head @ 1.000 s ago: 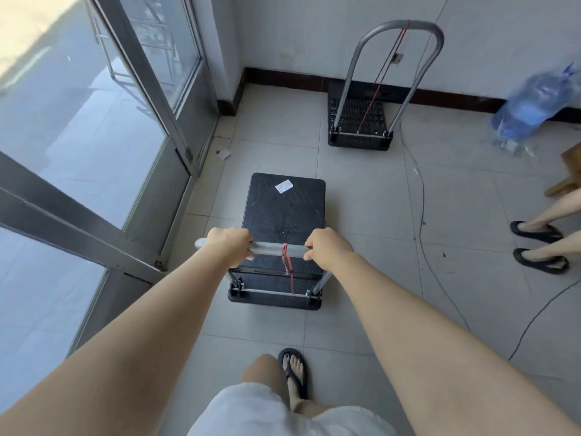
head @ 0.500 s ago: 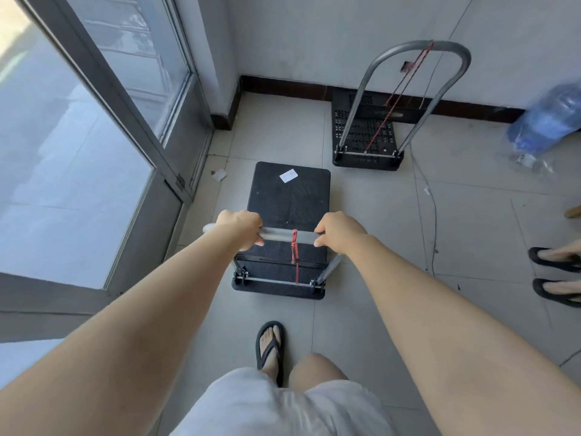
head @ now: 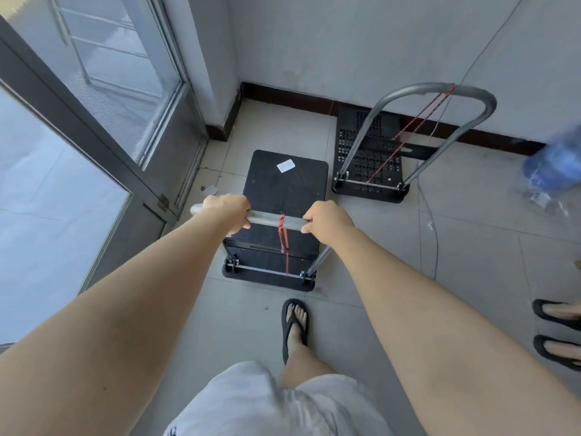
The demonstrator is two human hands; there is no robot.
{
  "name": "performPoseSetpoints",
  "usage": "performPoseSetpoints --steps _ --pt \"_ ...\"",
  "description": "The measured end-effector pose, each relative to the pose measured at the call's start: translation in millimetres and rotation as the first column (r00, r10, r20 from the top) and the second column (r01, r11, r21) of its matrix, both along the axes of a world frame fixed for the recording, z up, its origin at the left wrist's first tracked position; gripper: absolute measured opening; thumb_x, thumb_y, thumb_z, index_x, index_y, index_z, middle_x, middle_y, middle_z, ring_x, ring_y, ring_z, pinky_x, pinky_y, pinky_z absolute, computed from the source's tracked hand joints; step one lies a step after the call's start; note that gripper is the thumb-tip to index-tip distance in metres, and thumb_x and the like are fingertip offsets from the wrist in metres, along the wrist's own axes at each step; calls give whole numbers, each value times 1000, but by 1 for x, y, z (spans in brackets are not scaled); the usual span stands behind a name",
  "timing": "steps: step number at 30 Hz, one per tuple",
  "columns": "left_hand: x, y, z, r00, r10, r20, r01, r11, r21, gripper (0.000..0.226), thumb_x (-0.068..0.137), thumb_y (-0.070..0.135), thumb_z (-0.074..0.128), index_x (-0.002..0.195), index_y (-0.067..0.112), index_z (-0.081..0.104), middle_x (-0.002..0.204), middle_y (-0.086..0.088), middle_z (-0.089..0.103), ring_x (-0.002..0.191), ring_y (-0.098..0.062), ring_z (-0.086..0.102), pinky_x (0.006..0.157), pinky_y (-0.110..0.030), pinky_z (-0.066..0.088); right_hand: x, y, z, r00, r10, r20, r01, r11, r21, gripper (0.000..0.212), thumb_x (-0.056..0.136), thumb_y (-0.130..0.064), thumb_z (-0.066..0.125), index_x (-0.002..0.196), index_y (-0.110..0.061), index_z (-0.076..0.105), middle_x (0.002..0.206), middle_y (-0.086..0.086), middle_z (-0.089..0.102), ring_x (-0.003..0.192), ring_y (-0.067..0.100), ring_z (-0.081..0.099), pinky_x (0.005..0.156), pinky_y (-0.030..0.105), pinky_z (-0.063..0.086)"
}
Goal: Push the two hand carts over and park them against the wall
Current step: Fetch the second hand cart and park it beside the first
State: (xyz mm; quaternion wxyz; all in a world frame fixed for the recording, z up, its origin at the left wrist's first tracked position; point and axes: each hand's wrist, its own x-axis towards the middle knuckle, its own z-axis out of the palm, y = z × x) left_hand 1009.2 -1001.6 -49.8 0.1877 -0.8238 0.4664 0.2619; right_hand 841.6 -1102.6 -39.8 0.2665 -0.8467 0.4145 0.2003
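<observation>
A black flat hand cart [head: 284,190] with a white sticker stands on the tiled floor in front of me. Its grey handle bar [head: 267,220] carries a red cord. My left hand [head: 228,212] grips the bar's left part and my right hand [head: 327,220] grips its right part. A second black cart [head: 367,158] with a perforated deck and a tall grey loop handle stands to the right, its far end at the wall's dark skirting. The two carts are apart by a narrow gap.
A glass door with a grey metal frame [head: 103,146] runs along the left. The white wall [head: 345,42] is ahead. A blue water bottle [head: 553,165] lies at the right. A thin cable [head: 432,221] crosses the floor. Another person's sandalled feet [head: 559,332] stand at the right edge.
The cart in my hands has rolled forward toward the wall and now sits beside the other cart. I have stepped forward, and the door frame has slid back on the left.
</observation>
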Motion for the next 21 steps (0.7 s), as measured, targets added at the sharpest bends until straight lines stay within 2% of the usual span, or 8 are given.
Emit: performPoseSetpoints --steps 2,4,7,8,10,13,17,21 --pt "9 -24 -1 999 34 27 -34 999 -17 20 95 19 59 114 23 64 94 -2 64 81 -23 53 65 -30 38 11 -25 0 1000 3 -3 -3 1000 -14 27 91 -18 61 116 -10 70 99 15 66 85 32 59 65 28 43" --pt "16 -49 -2 995 89 47 -88 996 -33 21 95 14 58 113 25 63 96 -2 60 83 -24 51 68 -33 38 19 -51 -3 1000 0 8 0 999 -42 20 93 -19 58 104 -7 70 87 12 58 78 30 53 58 27 37" --pt "25 -88 -2 984 170 44 -166 982 -84 24 94 10 58 112 25 64 97 -2 57 86 -25 50 71 -37 38 29 -88 -7 999 -34 42 37 997 -74 16 94 -18 56 91 -6 66 86 13 58 79 32 55 60 29 39" --pt "27 -100 -1 983 182 34 -178 980 -94 26 94 7 57 112 24 65 99 -3 57 90 -26 51 75 -38 39 31 -100 -9 998 -44 54 48 996 -77 15 94 -17 54 88 -7 64 87 14 58 80 33 56 63 30 40" --pt "33 -125 2 982 189 30 -184 976 -119 29 92 1 55 113 19 64 108 -6 60 104 -28 53 92 -45 41 40 -123 -9 996 -46 73 52 995 -90 15 94 -13 52 82 -8 58 86 15 57 80 34 56 65 32 41" --pt "48 -162 2 982 188 11 -184 969 -168 30 89 -4 52 111 13 64 112 -10 62 115 -30 52 108 -56 33 57 -162 -13 995 -36 97 47 993 -107 17 94 -10 52 98 -2 67 94 19 65 88 37 63 70 35 47" --pt "84 -212 -8 979 198 -42 -202 950 -239 27 87 -8 51 101 8 67 103 -13 64 108 -33 55 110 -63 29 88 -210 -11 998 -2 68 13 989 -147 13 94 -8 51 83 -8 56 81 13 53 76 32 53 64 31 38" --pt "126 -264 -14 975 213 -67 -223 938 -267 27 85 -10 52 99 7 67 102 -13 65 110 -34 56 114 -65 20 127 -259 -8 999 -3 45 9 990 -139 13 96 -10 50 88 -6 59 86 15 56 80 32 55 65 32 40"
